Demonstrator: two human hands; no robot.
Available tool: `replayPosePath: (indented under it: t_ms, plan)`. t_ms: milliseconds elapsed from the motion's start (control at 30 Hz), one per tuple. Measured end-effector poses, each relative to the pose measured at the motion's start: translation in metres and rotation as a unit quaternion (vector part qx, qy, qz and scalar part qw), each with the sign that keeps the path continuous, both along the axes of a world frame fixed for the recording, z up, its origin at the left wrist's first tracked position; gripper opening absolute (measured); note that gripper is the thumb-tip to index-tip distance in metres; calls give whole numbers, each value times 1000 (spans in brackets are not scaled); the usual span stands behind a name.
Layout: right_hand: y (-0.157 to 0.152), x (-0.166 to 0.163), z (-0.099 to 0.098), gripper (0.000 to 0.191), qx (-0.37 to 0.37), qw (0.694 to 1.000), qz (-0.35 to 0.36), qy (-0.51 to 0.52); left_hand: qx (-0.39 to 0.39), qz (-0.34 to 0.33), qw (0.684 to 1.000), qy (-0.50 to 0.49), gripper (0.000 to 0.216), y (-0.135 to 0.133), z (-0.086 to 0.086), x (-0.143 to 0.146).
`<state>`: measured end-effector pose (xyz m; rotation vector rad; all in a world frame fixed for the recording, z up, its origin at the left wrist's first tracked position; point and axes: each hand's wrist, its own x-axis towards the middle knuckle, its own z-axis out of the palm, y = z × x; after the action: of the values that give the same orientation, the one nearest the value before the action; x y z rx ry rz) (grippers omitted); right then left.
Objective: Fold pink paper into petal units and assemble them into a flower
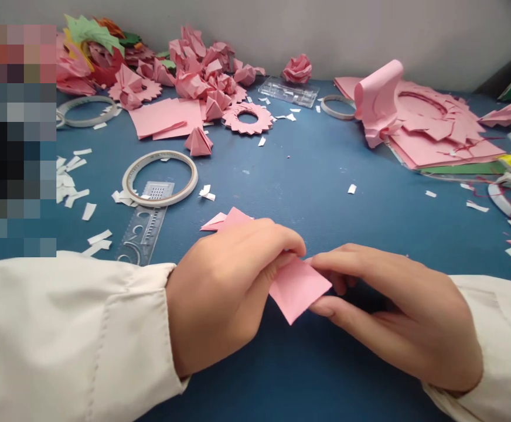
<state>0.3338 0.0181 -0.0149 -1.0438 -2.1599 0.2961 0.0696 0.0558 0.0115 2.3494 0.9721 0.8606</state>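
Note:
A small piece of folded pink paper point(300, 288) is held low over the blue table. My left hand point(224, 293) pinches it from the left, fingers bent over its upper part. On the other side, my right hand point(400, 310) has its thumb and index finger at the paper's right corner and edge; its other fingers curl partly out of sight. Behind my left hand, a pink pointed paper piece point(234, 217) shows, and my hand hides how far it reaches. A clear plastic ruler point(150, 220) lies beyond my left wrist, partly under a roll of tape point(194, 176).
Crumpled pink paper shapes point(200, 64) pile up at the back left, near pink sheets point(167, 117) and a toothed paper ring point(262, 123). A clear plastic case point(288, 92) lies at the back. More pink sheets point(435, 146) are stacked right. White scraps point(99, 237) are scattered about.

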Motion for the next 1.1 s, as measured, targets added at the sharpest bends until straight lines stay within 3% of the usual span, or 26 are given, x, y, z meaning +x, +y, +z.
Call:
replayPosePath:
  t_ms: [233, 500, 667, 733, 833, 933, 1000, 1100]
  plan:
    - [13, 13, 24, 25, -25, 992, 46, -116, 1, -8, 999, 34, 45, 4, 1, 0]
    - [8, 16, 19, 17, -26, 993, 26, -111, -103, 21, 994, 3, 32, 11, 0, -2]
    - [9, 16, 18, 18, -23, 991, 78, -108, -135, 34, 990, -21, 28, 6, 1, 2]
    - [8, 15, 14, 24, 10, 993, 68, -94, -208, 73, 972, -85, 26, 0, 6, 7]
    - [2, 14, 10, 31, 67, 995, 14, -69, -396, 131, 889, -191, 19, -8, 16, 15]
    - [0, 20, 13, 35, 92, 992, 7, -83, -516, 116, 824, -205, 15, -9, 23, 16]
    - [2, 25, 17, 34, 69, 992, 35, -96, -538, 87, 816, -192, 20, -6, 23, 13]
    - [7, 27, 14, 33, -6, 996, 32, -86, -507, 36, 843, -174, 14, -1, 19, 10]
